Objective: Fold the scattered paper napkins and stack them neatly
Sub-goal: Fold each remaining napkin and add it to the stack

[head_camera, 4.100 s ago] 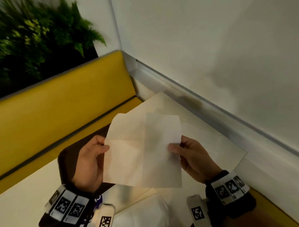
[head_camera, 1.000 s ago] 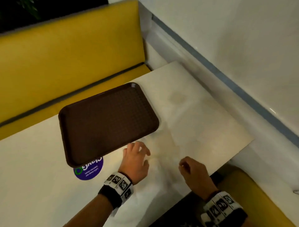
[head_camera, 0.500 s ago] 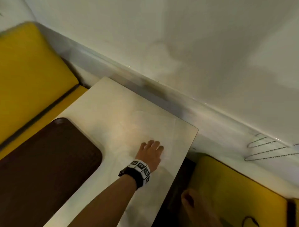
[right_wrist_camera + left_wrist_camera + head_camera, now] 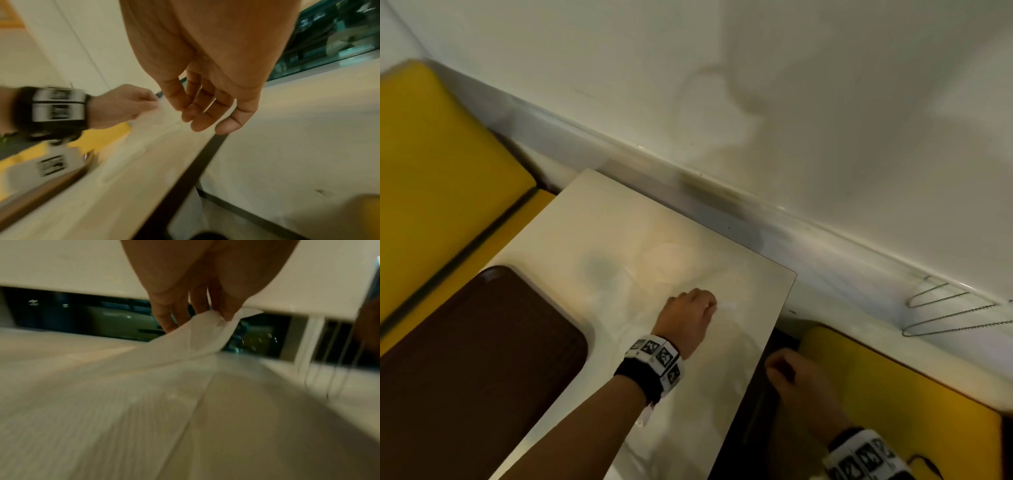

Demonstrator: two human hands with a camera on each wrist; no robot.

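My left hand (image 4: 690, 317) is on the pale table near its far right corner, and its fingers (image 4: 228, 313) pinch the far edge of a white paper napkin (image 4: 191, 344) and lift it off the surface. The rest of that napkin (image 4: 726, 346) lies flat and is hard to tell from the tabletop in the head view. My right hand (image 4: 796, 375) hangs just off the table's right edge, fingers (image 4: 202, 116) loosely curled, holding nothing. More pale paper (image 4: 678, 442) lies nearer to me under my left forearm.
A brown tray (image 4: 479, 346) sits on the left part of the table (image 4: 613, 219). Yellow bench seats (image 4: 900, 387) flank the table on both sides. A white wall with a ledge (image 4: 808, 219) runs close behind it.
My left hand has gone from lying flat on the napkin to curling and pinching its far edge. The head view has shifted slightly right, and my right hand has come up beside the table edge.
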